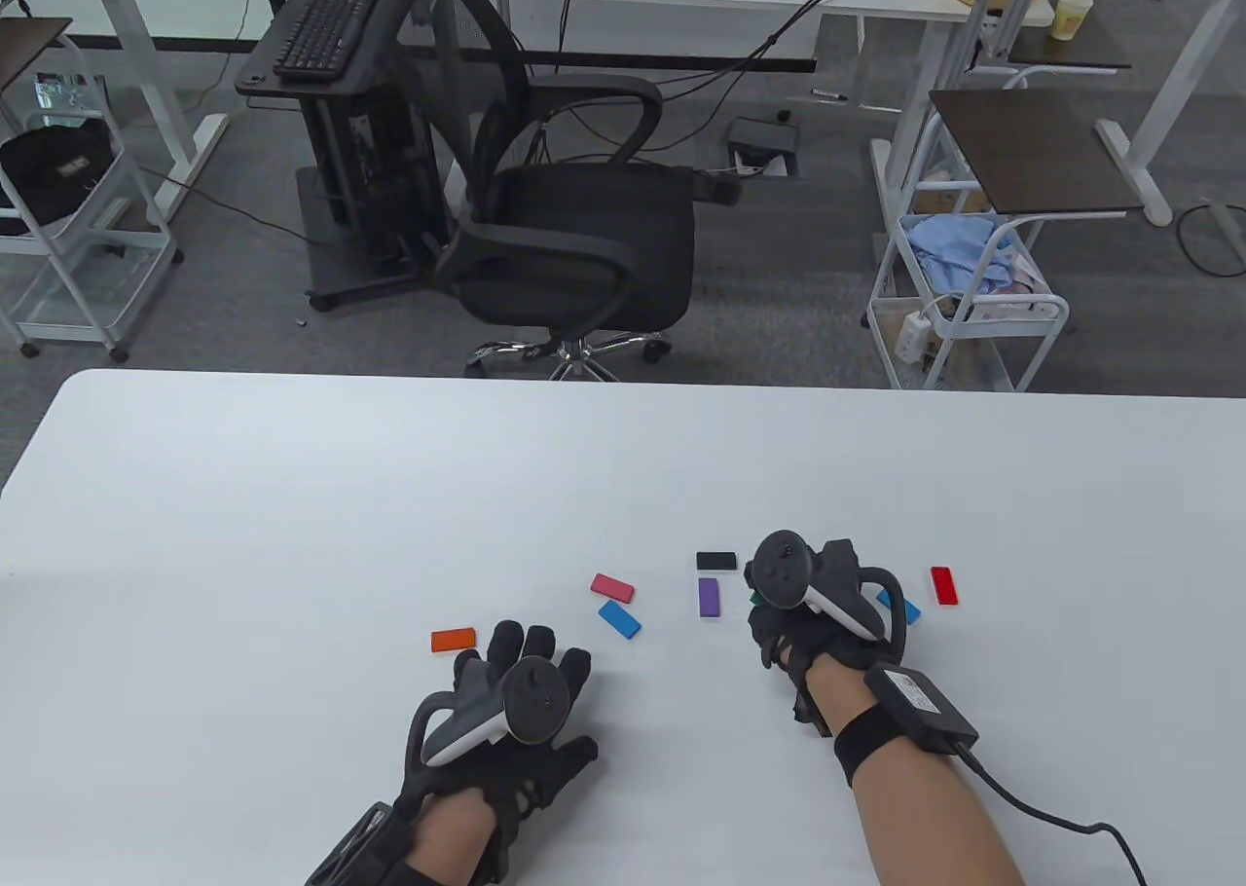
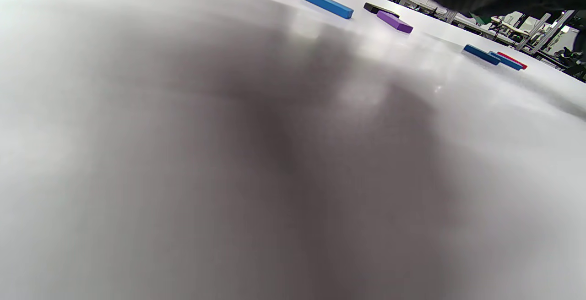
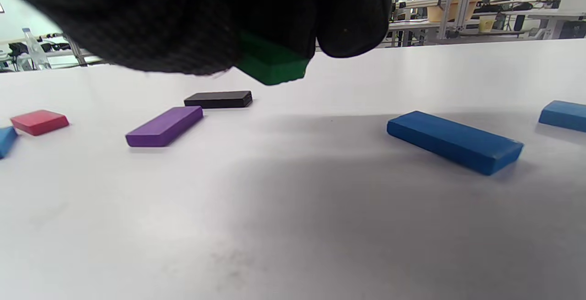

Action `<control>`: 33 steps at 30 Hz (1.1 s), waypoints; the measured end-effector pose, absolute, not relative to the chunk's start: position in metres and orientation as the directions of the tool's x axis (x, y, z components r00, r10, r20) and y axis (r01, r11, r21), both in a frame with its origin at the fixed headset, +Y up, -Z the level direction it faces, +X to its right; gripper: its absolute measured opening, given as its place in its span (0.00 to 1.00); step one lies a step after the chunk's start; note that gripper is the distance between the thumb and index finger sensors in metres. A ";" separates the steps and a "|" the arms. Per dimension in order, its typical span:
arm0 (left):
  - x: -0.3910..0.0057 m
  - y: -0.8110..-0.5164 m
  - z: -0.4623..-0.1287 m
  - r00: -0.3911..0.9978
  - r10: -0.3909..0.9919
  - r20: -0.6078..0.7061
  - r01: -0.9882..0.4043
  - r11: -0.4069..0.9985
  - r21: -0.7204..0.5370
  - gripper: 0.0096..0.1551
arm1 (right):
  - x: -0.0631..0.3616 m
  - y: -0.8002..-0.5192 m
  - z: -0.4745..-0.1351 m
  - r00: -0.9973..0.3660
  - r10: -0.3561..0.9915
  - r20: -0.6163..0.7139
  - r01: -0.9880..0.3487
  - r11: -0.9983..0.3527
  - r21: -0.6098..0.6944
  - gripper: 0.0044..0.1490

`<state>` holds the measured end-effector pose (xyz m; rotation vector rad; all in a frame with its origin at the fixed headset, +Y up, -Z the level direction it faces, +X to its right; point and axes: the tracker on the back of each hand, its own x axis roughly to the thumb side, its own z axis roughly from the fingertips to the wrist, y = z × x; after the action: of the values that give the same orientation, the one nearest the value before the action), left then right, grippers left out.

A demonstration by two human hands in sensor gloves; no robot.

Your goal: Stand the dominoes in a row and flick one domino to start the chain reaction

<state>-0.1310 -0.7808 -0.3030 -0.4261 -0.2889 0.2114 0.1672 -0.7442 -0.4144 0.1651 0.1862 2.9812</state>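
Orange domino (image 1: 454, 640) flat at far left, at 10 o'clock of left hand (image 1: 506, 720). Left hand palm down on table (image 1: 292, 497), fingers spread straight, holding nothing. Pink domino (image 1: 612, 587) and blue domino (image 1: 619, 619) flat at its 1 o'clock. Purple domino (image 1: 709, 597) flat, black domino (image 1: 716, 561) just beyond at 12. Right hand (image 1: 808, 613) curled, fingers pinching green domino (image 3: 270, 64) clear of the tabletop. Dark-blue domino (image 3: 453, 140) flat under that hand; light-blue domino (image 1: 906, 609) at its 3 o'clock. Red domino (image 1: 944, 585) flat at far right.
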 end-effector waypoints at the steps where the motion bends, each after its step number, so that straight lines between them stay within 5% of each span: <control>1: -0.131 -0.781 -0.303 0.938 0.261 0.230 -0.141 0.890 -0.434 0.49 | 0.168 -0.744 -0.414 -0.982 0.161 0.098 -0.147 -0.980 0.135 0.33; 16: -0.131 -0.780 -0.303 0.936 0.265 0.231 -0.143 0.888 -0.438 0.49 | 0.182 -0.752 -0.406 -0.933 0.359 0.031 -0.353 -0.927 0.126 0.32; 33: -0.131 -0.780 -0.303 0.937 0.264 0.228 -0.141 0.884 -0.446 0.49 | 0.183 -0.768 -0.410 -0.933 0.361 -0.002 -0.355 -0.916 0.186 0.33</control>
<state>-0.1313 -0.7802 -0.3026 -0.4392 -0.2887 0.2141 0.1831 -0.7681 -0.4095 0.0455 0.2590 2.7614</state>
